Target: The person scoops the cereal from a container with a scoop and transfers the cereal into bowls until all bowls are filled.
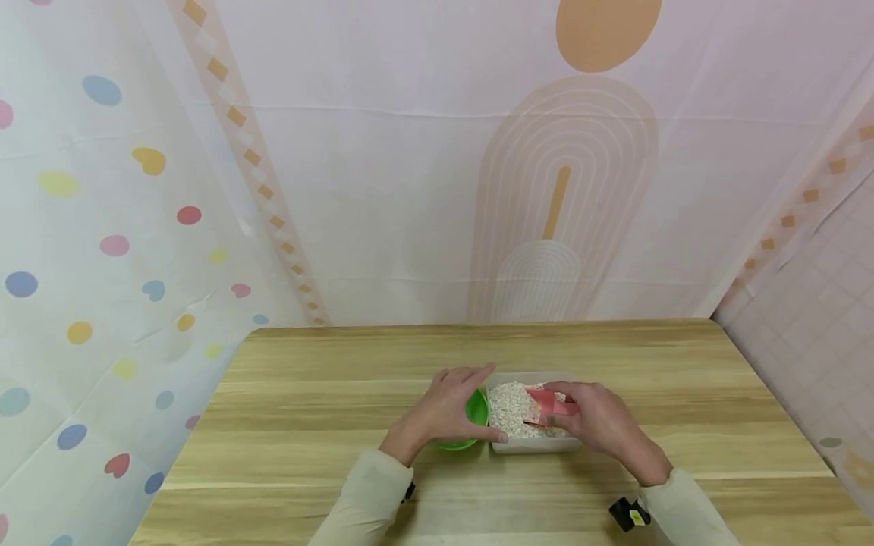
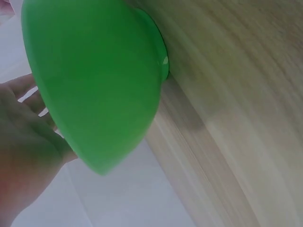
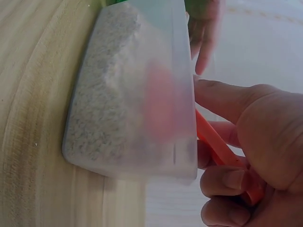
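Observation:
A clear plastic container (image 1: 536, 446) holds pale flakes that look like rolled oats (image 1: 507, 409). Curled around the handle of a red scoop (image 1: 544, 402), my right hand (image 1: 601, 419) holds it with its head down among the flakes. The scoop's red shape shows blurred through the container wall in the right wrist view, its handle (image 3: 215, 139) in my fingers. A green bowl (image 2: 99, 80) stands against the container's left side. Over the bowl my left hand (image 1: 447, 409) spreads its thumb and fingers toward the container's left edge; whether they touch it, I cannot tell.
Underneath is a wood-grain table (image 1: 328, 394), its far edge against a pale patterned curtain (image 1: 396, 212). A dotted curtain (image 1: 136, 288) hangs at the left. Below the right wrist shows a small black device (image 1: 628, 514).

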A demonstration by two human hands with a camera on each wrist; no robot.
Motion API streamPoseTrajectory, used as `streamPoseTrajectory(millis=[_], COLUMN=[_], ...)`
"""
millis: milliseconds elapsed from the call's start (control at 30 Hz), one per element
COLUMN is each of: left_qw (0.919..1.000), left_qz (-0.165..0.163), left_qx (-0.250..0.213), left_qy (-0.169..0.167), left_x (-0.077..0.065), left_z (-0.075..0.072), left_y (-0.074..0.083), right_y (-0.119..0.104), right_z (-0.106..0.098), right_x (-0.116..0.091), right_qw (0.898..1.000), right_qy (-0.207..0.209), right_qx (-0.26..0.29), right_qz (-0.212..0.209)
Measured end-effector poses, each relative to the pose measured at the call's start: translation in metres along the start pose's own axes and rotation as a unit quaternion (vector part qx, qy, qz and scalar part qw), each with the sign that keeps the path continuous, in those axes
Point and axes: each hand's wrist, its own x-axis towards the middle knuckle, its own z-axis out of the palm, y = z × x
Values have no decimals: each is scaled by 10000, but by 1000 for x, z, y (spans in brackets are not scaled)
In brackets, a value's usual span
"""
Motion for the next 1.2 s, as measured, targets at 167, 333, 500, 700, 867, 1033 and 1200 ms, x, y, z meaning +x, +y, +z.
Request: streamPoseTrajectory(millis=[167, 333, 500, 700, 867, 1033, 1200], left_qw=[9998, 9997, 9997, 9997, 9997, 9995, 9993], left_qz=[-114, -158, -149, -138, -144, -158, -193], left_qx=[-97, -78, -35, -17, -31, -112, -144], left_qy=[-114, -171, -197, -219, -218, -263, -294], left_x=[1, 1, 2, 3, 3, 2, 2], left_z=[0, 1, 1, 0, 0, 0, 0], left_y=[0, -1, -1, 0, 1, 1, 1], right_y=[2, 4, 5, 4, 3, 2, 2], right_z=[0, 2, 2, 1, 2, 3, 4], right_x=[-1, -2, -2, 0, 2, 4, 4], right_qw=[10000, 9999, 9999, 9999, 9997, 9995, 9989], right_qy=[39, 90, 79, 59, 0, 43, 90], right_qx=[-33, 53, 96, 128, 201, 264, 365], right_qz=[46, 56, 58, 68, 102, 167, 266])
